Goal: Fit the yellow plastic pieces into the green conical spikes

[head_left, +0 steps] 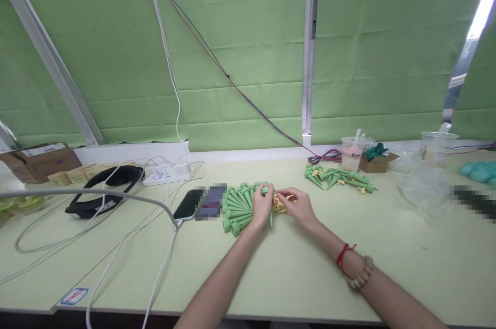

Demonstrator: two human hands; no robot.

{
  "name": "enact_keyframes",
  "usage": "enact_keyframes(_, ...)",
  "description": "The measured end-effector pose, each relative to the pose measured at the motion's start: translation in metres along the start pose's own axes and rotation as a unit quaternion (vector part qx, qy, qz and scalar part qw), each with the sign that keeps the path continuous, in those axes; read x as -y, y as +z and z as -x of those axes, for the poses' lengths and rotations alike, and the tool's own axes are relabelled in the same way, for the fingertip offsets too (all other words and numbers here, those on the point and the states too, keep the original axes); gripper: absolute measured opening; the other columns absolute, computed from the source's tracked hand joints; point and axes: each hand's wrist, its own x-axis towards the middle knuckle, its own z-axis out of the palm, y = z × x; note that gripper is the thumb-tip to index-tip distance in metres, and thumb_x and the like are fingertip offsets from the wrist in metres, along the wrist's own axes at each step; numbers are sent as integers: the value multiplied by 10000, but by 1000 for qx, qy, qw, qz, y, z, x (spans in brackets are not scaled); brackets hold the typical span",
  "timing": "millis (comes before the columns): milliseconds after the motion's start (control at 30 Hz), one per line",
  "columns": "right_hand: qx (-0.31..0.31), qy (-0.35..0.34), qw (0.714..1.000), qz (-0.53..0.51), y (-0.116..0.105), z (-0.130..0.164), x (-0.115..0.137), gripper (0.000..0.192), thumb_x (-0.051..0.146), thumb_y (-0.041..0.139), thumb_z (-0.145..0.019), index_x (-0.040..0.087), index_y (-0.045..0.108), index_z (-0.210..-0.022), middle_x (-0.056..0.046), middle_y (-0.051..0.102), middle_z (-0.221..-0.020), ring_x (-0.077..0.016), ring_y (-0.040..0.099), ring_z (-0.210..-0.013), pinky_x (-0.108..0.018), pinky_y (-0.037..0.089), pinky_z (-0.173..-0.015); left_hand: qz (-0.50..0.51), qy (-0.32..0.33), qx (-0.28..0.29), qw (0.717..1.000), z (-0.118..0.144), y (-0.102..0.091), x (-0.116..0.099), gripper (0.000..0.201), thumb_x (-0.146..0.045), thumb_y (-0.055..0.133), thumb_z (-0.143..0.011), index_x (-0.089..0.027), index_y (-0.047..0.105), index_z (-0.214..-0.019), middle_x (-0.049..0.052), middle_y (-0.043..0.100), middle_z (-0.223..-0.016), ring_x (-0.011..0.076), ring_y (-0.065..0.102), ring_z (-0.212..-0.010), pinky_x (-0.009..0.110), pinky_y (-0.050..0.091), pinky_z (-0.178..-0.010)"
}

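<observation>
My left hand [263, 206] is closed around a green plastic spike [271, 221], its pointed end sticking out below the fingers. Just to the right, my right hand [300, 207] has thumb and forefinger pinched together beside that spike; whatever lies between the fingertips is too small to make out. Under and between both hands is a small heap of yellow plastic pieces [279, 206]. Left of my left hand, several green spikes [238, 208] lie fanned out side by side, partly covered by the hand.
Green spikes with yellow pieces on them [344, 179] lie in a pile at the back right. Behind stand a drink cup [352, 156] and a small cardboard box [375, 163]. A phone [188, 204], white cables [127, 236], a power strip [167, 173] and a black headband [104, 192] occupy the left.
</observation>
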Motion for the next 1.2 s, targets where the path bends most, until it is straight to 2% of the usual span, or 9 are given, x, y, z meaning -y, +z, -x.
enact_keyframes(100,-2,16,1000,-10,0,-1,0,244,359,610,-738,159,713,-831,-97,708,-875,-210,657,-765,-313,532,-661,2,-2,2,1000,0,0,0,270,-430,564,-730,-160,544,-737,-39,494,-541,104,500,-421,222,401,-443)
enact_keyframes(233,32,58,997,-32,0,-1,-1,294,395,613,-732,151,710,-865,-105,717,-874,-220,668,-716,-338,545,-647,-2,-9,2,1000,0,0,-1,255,-420,557,-736,-166,540,-741,-41,488,-527,108,498,-416,226,401,-441)
enact_keyframes(367,27,47,998,-33,0,-1,-3,309,396,623,-724,156,707,-899,-103,711,-937,-230,670,-781,-344,548,-689,-7,-8,-2,1000,1,-1,-2,249,-420,564,-728,-172,543,-731,-34,511,-551,105,493,-420,231,398,-447)
enact_keyframes(500,50,64,996,-45,0,0,-2,350,425,621,-722,147,704,-916,-106,718,-901,-227,676,-726,-343,553,-648,-9,-9,-2,1000,1,-1,-1,254,-427,559,-726,-173,548,-728,-39,495,-532,107,486,-422,231,392,-452)
enact_keyframes(733,59,71,995,-44,-1,-1,-3,354,421,613,-728,139,700,-924,-114,714,-909,-231,674,-741,-341,545,-648,-15,-11,-3,1000,-1,-2,1,251,-417,553,-731,-166,548,-736,-30,506,-588,92,469,-435,222,387,-455)
enact_keyframes(900,40,57,997,-31,0,-1,-8,361,423,637,-707,151,699,-937,-107,705,-959,-242,662,-825,-346,537,-700,-22,3,-8,1000,-2,-2,4,261,-429,556,-724,-167,553,-727,-21,518,-594,107,480,-470,230,395,-482)
enact_keyframes(1033,63,72,995,-28,0,0,-7,358,444,598,-738,149,705,-910,-107,716,-888,-237,668,-765,-335,535,-645,-23,-6,-2,1000,-2,-2,5,269,-439,551,-728,-171,558,-748,-26,521,-589,104,470,-439,233,383,-471)
enact_keyframes(1200,39,65,997,0,-2,-1,-3,311,410,607,-718,159,706,-874,-103,714,-893,-227,663,-731,-326,526,-634,-36,12,-29,999,-4,-4,6,235,-406,560,-719,-171,568,-707,-13,554,-617,117,507,-482,246,407,-529)
